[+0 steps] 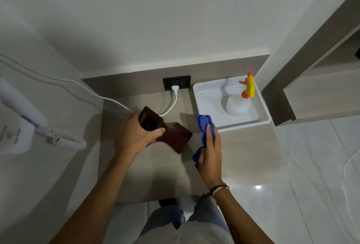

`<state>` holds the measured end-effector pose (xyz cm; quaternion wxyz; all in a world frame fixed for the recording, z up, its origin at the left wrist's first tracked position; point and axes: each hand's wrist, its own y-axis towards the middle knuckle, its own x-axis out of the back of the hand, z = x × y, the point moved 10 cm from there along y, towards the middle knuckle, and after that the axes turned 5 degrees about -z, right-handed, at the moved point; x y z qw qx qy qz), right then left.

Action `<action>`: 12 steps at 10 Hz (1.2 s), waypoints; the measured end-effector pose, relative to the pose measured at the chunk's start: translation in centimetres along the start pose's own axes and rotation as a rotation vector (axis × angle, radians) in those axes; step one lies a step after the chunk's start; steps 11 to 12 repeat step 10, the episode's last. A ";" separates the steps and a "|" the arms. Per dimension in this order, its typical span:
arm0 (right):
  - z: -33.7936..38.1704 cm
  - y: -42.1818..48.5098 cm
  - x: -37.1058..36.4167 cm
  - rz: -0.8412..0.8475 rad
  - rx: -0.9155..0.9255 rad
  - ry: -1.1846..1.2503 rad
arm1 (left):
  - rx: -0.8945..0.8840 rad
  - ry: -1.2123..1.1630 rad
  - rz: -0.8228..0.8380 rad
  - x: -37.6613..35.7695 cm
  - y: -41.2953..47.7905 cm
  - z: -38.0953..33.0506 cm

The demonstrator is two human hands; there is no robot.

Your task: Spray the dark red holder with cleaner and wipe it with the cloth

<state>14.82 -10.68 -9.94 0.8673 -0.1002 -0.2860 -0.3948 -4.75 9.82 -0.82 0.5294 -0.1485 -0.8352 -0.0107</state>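
On the counter (148,175) in front of me, just left of centre, my left hand (134,134) is wrapped around the upper end of the holder (175,138), tipping it so its open mouth faces up toward ten o'clock while its base rests on the surface. My right hand (211,156), at three o'clock from the holder and just beside it, is bunched tight around the cloth (204,125), which does not touch the holder yet as far as I can tell. The sprayer (238,101) stands in the white tray (206,92) up at two o'clock, apart from both hands. I judge the spraying done, since the bottle is set down and the cloth is in hand, though I cannot see wetness on the dark surface. The wiping looks about to begin; all of it is left.
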 end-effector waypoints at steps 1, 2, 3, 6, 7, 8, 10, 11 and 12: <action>-1.5 0.3 2.5 -0.049 -0.090 0.032 | -0.195 0.171 0.009 -0.4 0.3 -3.4; -1.6 0.6 4.6 -0.078 -0.074 0.062 | -0.327 0.287 0.026 -1.3 0.0 -5.3; -3.0 1.5 5.9 -0.053 -0.120 0.095 | -0.380 0.325 0.039 -1.8 -0.2 -6.3; -1.5 8.6 6.7 0.072 0.041 -0.104 | -0.395 0.277 0.066 -2.5 -0.1 -6.5; 0.7 13.3 5.7 0.077 0.072 -0.070 | -0.385 0.281 0.073 -2.9 -0.2 -6.4; 0.5 15.7 0.8 0.364 0.141 -0.314 | -0.366 0.253 0.075 -3.1 -0.7 -6.4; 0.5 13.6 -2.3 0.546 0.245 -0.524 | -0.378 0.238 -0.046 -2.9 -2.0 -6.5; 0.5 13.6 -2.3 0.546 0.245 -0.524 | -0.378 0.238 -0.046 -2.9 -2.0 -6.5; 0.5 13.6 -2.3 0.546 0.245 -0.524 | -0.378 0.238 -0.046 -2.9 -2.0 -6.5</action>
